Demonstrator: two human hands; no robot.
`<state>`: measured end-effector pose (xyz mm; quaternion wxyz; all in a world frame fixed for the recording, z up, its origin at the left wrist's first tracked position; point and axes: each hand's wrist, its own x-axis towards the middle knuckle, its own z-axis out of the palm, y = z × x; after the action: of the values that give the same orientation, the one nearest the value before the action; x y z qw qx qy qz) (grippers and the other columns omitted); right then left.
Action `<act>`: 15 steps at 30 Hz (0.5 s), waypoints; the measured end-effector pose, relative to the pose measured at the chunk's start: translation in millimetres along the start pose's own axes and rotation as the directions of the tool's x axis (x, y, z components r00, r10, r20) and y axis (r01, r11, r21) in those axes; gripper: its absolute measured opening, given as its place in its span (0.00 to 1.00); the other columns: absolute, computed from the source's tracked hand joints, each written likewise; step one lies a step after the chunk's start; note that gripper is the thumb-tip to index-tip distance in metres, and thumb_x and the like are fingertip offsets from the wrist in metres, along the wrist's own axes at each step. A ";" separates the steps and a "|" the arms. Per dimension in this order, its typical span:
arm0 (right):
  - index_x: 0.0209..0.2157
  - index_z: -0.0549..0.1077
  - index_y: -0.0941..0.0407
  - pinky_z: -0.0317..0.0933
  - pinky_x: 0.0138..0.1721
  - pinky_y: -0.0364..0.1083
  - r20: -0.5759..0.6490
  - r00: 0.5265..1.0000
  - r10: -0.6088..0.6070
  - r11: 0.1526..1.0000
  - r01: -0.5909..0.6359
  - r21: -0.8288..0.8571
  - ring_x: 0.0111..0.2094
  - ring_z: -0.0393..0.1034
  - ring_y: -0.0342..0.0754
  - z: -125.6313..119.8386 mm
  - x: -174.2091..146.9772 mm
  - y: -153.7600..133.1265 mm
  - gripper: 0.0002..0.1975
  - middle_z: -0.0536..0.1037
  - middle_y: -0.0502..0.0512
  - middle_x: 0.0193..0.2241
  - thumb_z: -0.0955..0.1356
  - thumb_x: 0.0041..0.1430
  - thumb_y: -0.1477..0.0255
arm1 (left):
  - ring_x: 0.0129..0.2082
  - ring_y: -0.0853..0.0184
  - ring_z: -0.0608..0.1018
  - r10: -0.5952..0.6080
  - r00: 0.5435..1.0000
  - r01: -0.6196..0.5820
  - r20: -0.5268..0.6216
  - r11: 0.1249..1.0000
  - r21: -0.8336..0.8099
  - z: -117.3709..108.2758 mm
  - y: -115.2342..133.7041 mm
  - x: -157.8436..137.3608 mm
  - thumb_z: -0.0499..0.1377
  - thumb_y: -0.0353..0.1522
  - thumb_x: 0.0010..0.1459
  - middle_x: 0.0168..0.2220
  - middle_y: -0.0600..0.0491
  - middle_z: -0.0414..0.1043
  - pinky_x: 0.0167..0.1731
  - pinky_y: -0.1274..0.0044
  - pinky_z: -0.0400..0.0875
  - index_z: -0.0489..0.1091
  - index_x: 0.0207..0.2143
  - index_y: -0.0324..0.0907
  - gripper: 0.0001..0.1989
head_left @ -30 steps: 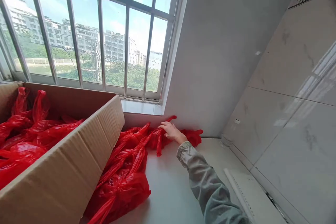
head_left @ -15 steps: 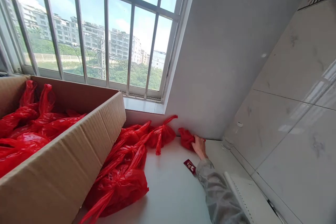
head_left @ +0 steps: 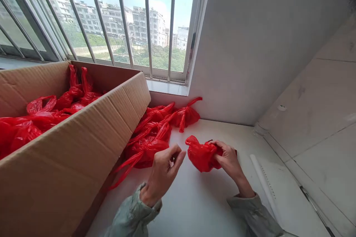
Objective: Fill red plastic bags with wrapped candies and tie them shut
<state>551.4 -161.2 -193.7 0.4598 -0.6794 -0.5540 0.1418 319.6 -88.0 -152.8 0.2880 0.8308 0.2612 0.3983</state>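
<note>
Left hand (head_left: 166, 166): is rising at our near left, fingers bending inward; we are seeing nothing held in it, and we cannot tell whether thumb and fingertips are meeting. It is a newcomer, having been out of view half a second ago.
Right hand (head_left: 229, 158): is gripping the right side of a small red bag, thumb towards us.
Small red bag (head_left: 202, 156): is now sitting out from the wall, where the right hand was gripping it a moment ago. That is putting it in front of us, apart from the other bags and within reach of both hands, though only one is touching it. It is looking thin, shiny, crumpled and rounded, with a gathered tuft pointing left; a shadow is suggesting it is being held just above the surface (head_left: 191, 203).
Cardboard box (head_left: 86, 152): is standing open to our left, holding many red bags (head_left: 26, 133).
Loose pile of red bags (head_left: 148, 150): is lying against the box's right side, knotted handles trailing.
White strip (head_left: 263, 177): is lying to the right.
Barred window (head_left: 161, 11): is showing buildings and trees beyond.
</note>
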 end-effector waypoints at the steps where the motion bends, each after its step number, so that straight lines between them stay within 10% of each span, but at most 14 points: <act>1: 0.39 0.77 0.54 0.63 0.49 0.48 0.033 0.999 -0.031 1.000 0.031 0.003 0.45 0.73 0.50 8.0 -6.6 -6.6 0.14 0.80 0.55 0.42 0.64 0.51 0.77 | 0.23 0.72 0.65 -0.023 1.000 0.022 0.003 1.000 0.016 -5.1 2.2 9.0 0.50 0.37 0.66 0.24 0.60 0.60 0.26 0.78 0.60 0.58 0.28 0.43 0.13; 7: 0.57 0.67 0.49 0.54 0.60 0.55 0.329 0.937 -0.121 0.987 0.150 -0.065 0.61 0.58 0.52 4.4 -25.6 -39.3 0.27 0.68 0.55 0.58 0.66 0.55 0.78 | 0.31 0.68 0.70 -0.027 0.961 -0.003 0.276 0.994 0.108 -12.7 -2.3 26.7 0.53 0.32 0.62 0.31 0.56 0.67 0.34 0.75 0.63 0.63 0.31 0.42 0.06; 15: 0.41 0.73 0.52 0.61 0.48 0.52 0.357 0.934 0.004 0.956 0.101 -0.275 0.49 0.65 0.54 0.1 -23.3 -36.0 0.09 0.75 0.55 0.43 0.69 0.57 0.74 | 0.40 0.64 0.68 0.007 0.824 -0.139 0.567 0.972 0.190 -2.3 -15.0 13.5 0.50 0.19 0.55 0.40 0.51 0.67 0.41 0.73 0.65 0.65 0.42 0.41 0.15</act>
<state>520.8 -183.0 -172.9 0.2518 -0.6884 -0.6592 0.1678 322.0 -68.0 -154.9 0.2413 0.9475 0.1757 0.1150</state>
